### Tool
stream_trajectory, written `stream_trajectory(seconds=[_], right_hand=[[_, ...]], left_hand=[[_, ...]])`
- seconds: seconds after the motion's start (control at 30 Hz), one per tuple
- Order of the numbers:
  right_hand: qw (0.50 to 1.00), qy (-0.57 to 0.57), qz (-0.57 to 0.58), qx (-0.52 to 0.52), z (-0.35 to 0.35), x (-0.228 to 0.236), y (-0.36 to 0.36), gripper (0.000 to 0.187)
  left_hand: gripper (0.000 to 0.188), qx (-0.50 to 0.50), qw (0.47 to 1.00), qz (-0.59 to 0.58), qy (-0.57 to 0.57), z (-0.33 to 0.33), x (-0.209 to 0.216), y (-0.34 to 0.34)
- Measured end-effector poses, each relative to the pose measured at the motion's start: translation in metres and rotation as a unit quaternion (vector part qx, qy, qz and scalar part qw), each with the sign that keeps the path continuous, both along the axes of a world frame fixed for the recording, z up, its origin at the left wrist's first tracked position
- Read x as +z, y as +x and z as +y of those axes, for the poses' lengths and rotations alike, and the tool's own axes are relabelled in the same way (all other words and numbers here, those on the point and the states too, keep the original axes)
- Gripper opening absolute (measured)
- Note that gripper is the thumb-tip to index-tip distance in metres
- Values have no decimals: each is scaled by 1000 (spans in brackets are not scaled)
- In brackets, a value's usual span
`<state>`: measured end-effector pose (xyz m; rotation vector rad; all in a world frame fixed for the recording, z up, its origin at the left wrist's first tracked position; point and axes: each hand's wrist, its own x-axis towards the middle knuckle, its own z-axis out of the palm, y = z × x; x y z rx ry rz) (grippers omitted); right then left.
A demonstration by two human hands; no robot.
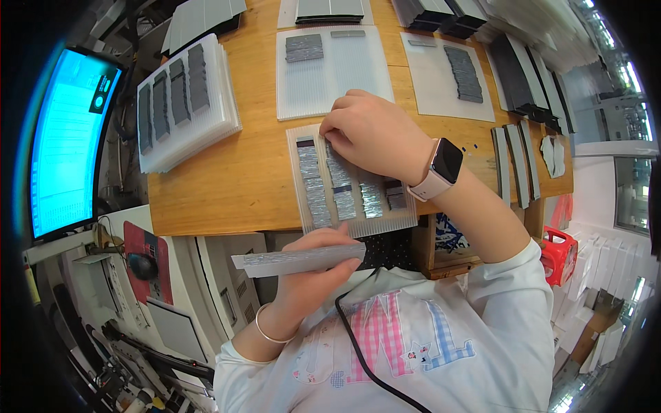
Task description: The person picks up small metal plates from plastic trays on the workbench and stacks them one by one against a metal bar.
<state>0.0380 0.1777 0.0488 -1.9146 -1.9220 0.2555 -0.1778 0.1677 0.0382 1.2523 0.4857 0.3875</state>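
My left hand [310,286] grips a stack of thin grey strips [299,261], its layered edge showing, just off the table's front edge. Ahead of it a translucent ribbed plastic sheet [295,186] lies on the table, bearing several columns of shiny grey strips [313,182]. My right hand [372,131] reaches over this sheet from the right, with fingertips pinched at the top of the second column. Whatever sits between those fingertips is hidden. The hand and wrist cover the upper part of the right-hand columns.
At the table's [255,193] left stands a pile of plastic sheets [231,110] topped with dark grey stacks. Beyond my right hand lies another sheet [296,89] with strips; a third sheet [441,100] is right of it. Long grey bars [516,165] lie at the right. A monitor [69,144] stands left.
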Motion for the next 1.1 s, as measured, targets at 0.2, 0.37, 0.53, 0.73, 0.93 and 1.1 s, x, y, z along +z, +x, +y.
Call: stream_trajectory(seconds=[0.2, 0.37, 0.53, 0.73, 0.93, 1.1], right_hand=[[1000, -4, 2, -1, 1, 0, 0, 13], [1000, -8, 7, 8, 3, 1, 1, 12], [999, 23, 20, 13, 9, 3, -1, 12], [999, 37, 23, 21, 19, -3, -16, 12], [999, 24, 16, 21, 22, -6, -20, 12], [1000, 11, 16, 22, 22, -5, -22, 12]], left_hand=[[16, 1, 1000, -7, -2, 0, -1, 1], [16, 0, 1000, -12, -10, 0, -1, -1], [17, -7, 1000, -17, -1, -1, 3, -9], [17, 18, 1000, -10, 2, 1, 0, -23], [17, 60, 997, -8, -40, 3, -3, -22], [18, 66, 997, -3, -45, 3, -3, -23]])
